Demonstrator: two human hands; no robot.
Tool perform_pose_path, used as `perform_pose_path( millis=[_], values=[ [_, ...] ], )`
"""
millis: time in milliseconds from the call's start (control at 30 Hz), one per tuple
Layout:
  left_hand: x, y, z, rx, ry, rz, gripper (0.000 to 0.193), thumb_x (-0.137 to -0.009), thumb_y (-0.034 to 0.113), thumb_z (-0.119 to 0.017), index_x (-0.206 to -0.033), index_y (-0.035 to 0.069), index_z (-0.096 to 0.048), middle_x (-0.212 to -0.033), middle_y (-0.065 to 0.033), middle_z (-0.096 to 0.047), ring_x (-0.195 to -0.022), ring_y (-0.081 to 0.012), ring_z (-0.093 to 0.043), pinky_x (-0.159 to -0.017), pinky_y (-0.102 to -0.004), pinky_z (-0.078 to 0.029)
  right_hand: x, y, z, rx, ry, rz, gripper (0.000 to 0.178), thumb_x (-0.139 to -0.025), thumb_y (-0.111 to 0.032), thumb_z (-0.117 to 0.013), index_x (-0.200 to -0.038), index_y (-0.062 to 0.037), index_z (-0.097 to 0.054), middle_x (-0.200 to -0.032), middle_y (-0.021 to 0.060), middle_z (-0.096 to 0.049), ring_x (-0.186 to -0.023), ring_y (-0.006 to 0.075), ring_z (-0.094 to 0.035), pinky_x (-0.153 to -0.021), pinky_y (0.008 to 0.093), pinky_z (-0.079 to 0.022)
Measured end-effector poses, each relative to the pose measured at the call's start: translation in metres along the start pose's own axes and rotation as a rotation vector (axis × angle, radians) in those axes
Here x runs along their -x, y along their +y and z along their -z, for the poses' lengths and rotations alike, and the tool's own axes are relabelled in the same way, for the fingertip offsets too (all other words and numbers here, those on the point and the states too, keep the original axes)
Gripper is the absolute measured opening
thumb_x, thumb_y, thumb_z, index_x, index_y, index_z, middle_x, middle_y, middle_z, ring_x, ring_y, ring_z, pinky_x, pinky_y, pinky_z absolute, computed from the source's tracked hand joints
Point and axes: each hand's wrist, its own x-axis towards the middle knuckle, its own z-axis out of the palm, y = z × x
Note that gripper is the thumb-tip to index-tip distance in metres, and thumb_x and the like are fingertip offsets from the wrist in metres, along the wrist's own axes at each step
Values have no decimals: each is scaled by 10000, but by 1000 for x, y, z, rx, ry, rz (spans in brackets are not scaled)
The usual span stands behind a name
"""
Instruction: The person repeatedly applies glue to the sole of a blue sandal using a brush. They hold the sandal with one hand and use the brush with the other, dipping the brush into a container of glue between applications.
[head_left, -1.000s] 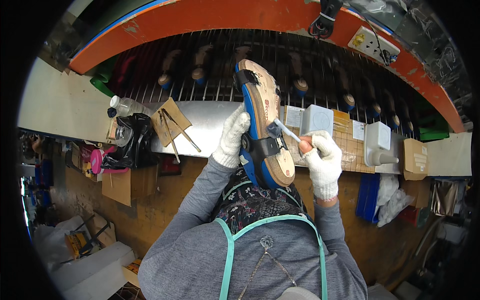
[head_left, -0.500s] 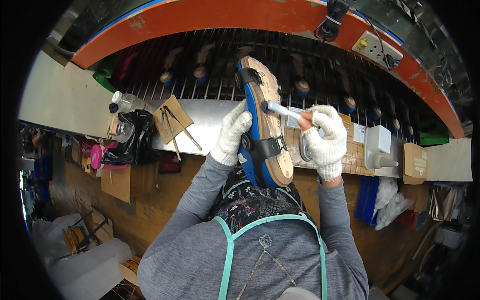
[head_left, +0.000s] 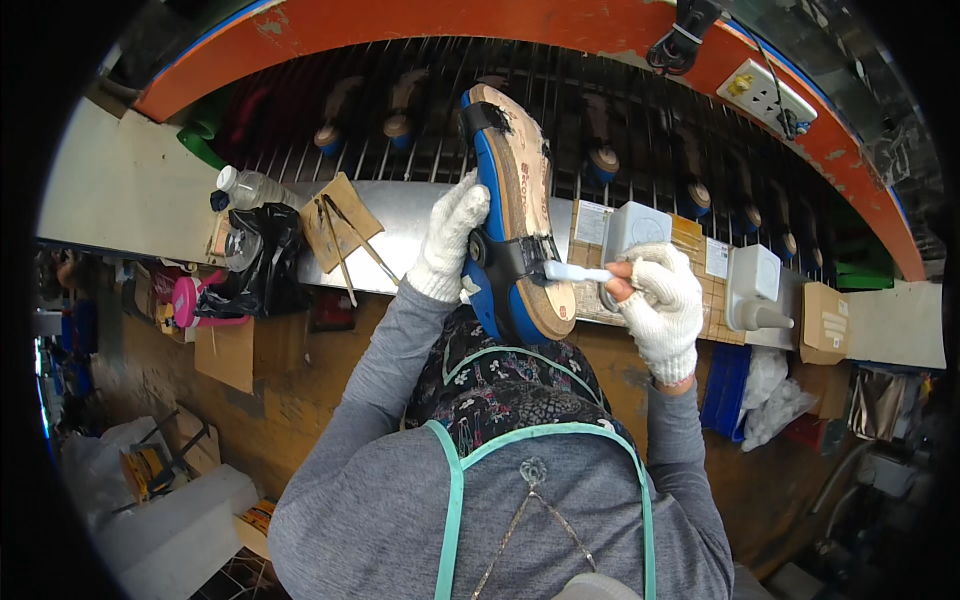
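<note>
My left hand (head_left: 450, 235), in a white knit glove, grips the left side of a blue shoe last (head_left: 483, 300). A tan insole (head_left: 536, 190) lies sole side up on it, with black straps (head_left: 512, 262) wrapped over its edges. The last stands tilted lengthwise before me, its near end above my apron. In my right hand (head_left: 660, 312), gloved with bare fingertips, is a white-handled toothbrush (head_left: 585, 273). Its dark head touches the insole's right edge where the nearer strap folds over. Black smears mark the insole's edge farther up.
Behind stands a rack of metal rods (head_left: 440, 165) holding several lasts. Two white bottles (head_left: 640, 224) (head_left: 757, 285) and a cardboard box (head_left: 828, 325) stand right. Two brushes (head_left: 348, 232) lie on cardboard at left, beside a black plastic bag (head_left: 262, 262) and a clear bottle (head_left: 250, 188).
The toothbrush has moved from the insole's middle nearer to me, to the lower strap. My left hand has shifted the last slightly left and away. A white bottle now shows behind my right hand.
</note>
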Motion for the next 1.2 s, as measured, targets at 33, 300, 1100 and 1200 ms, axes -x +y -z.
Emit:
perform_pose_path(
  millis=[33,300,1100,1200],
  values=[
    [-1,0,1,-18,11,9,763,-923,476,-699,-1443,-25,-453,-1293,-117,-620,-1144,-182,-634,-975,-308,-539,-1,0,2,4,-3,18,164,-782,-118,-786,-900,-8,-761,-889,94,-666,-847,207,-619,-706,320,-483],
    [9,-6,4,60,-21,1,708,-954,504,-634,-1431,6,-472,-1262,-136,-644,-1108,-209,-663,-957,-358,-569,-16,11,-25,-301,36,-206,106,-818,-83,-757,-867,9,-739,-900,62,-623,-794,143,-587,-672,270,-455],
    [37,21,7,-174,373,139,619,-910,351,-747,-1370,-11,-546,-1182,-100,-659,-998,-148,-650,-828,-285,-557,-8,4,-24,-90,-80,-83,157,-779,-149,-782,-900,-51,-771,-922,78,-669,-880,232,-618,-800,343,-450],
    [35,21,7,82,296,203,604,-936,369,-711,-1377,-2,-531,-1206,-138,-655,-1055,-203,-664,-893,-347,-579,-6,8,-26,-250,-148,-164,164,-768,-137,-783,-901,-42,-770,-944,81,-676,-913,234,-617,-813,346,-459]
  ],
)
